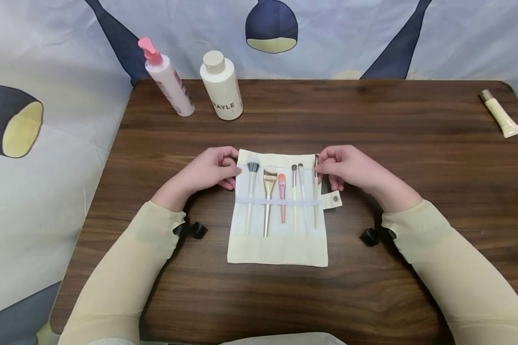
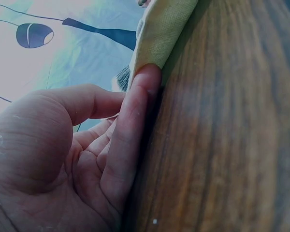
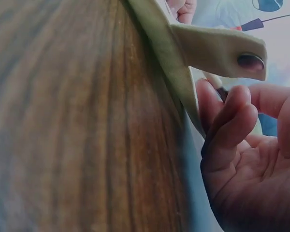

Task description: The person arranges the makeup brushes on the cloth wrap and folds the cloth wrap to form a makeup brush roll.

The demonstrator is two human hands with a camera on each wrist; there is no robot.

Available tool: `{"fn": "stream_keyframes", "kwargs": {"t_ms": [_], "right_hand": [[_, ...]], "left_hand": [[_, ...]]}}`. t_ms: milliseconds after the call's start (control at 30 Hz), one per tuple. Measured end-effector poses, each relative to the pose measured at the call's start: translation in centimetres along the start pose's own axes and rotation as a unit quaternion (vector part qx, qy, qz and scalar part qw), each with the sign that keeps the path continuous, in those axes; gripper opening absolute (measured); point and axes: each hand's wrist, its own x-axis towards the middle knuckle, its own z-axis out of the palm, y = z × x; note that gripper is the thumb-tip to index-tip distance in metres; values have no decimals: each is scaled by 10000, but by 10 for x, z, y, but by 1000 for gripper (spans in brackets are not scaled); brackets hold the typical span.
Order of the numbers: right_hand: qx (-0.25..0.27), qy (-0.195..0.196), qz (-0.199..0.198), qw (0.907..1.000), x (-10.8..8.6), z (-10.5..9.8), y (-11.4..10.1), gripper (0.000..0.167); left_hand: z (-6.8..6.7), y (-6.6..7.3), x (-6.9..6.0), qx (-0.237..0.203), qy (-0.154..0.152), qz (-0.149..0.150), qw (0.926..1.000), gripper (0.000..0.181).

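A cream fabric brush roll [image 1: 277, 250] lies unrolled on the table, with several makeup brushes tucked under its white elastic band. Among them are a fluffy dark-tipped brush [image 1: 253, 166], a flat gold brush [image 1: 268, 191] and a short pink brush [image 1: 282, 196]. My left hand [image 1: 213, 168] pinches the roll's upper left edge between thumb and fingers. At the upper right edge my right hand [image 1: 345, 165] pinches the cloth beside the outermost brush [image 1: 315, 206]. A strap with a metal snap [image 1: 335, 198] sticks out below my right fingers.
At the table's back left stand a pink-topped pump bottle [image 1: 170, 84] and a white capped bottle [image 1: 222, 88]. A cream tube [image 1: 500, 114] lies at the far right. Patterned cloth [image 1: 328, 33] hangs behind the wooden table [image 1: 393, 287].
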Motion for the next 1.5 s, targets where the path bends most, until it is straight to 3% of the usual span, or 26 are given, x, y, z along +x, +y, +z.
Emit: {"fn": "stream_keyframes", "kwargs": {"t_ms": [167, 500, 633, 700, 900, 1100, 1200, 1333, 1500], "right_hand": [[-384, -355, 152, 9985, -1, -1, -1, 22], [-735, -539, 383, 9951, -7, 6, -2, 19], [-1129, -611, 402, 9909, -11, 7, -4, 19], [-1471, -685, 388, 9860, -14, 8, -6, 21], [-2573, -1128, 218, 9595, -27, 5, -14, 29], [-2542, -1971, 350, 9462, -32, 5, -13, 24], [-2470, -2074, 295, 9461, -32, 3, -13, 20], [-2428, -1968, 213, 9497, -31, -3, -12, 15], [-2410, -1694, 218, 9554, -30, -14, -11, 11]], "left_hand": [[-1, 2, 1, 44, 6, -9, 10000, 25], [0, 1, 1, 59, 2, -47, 10000, 25], [0, 1, 1, 52, 45, -20, 10000, 24], [0, 0, 0, 45, 3, -70, 10000, 25], [0, 0, 0, 43, 23, -37, 10000, 26], [-1, -3, 1, 48, -15, 80, 10000, 55], [-2, -3, 0, 169, 29, 144, 9997, 56], [-3, 0, -1, 187, 208, 170, 9995, 40], [-2, 3, -2, 14, 83, -7, 10000, 23]]}}
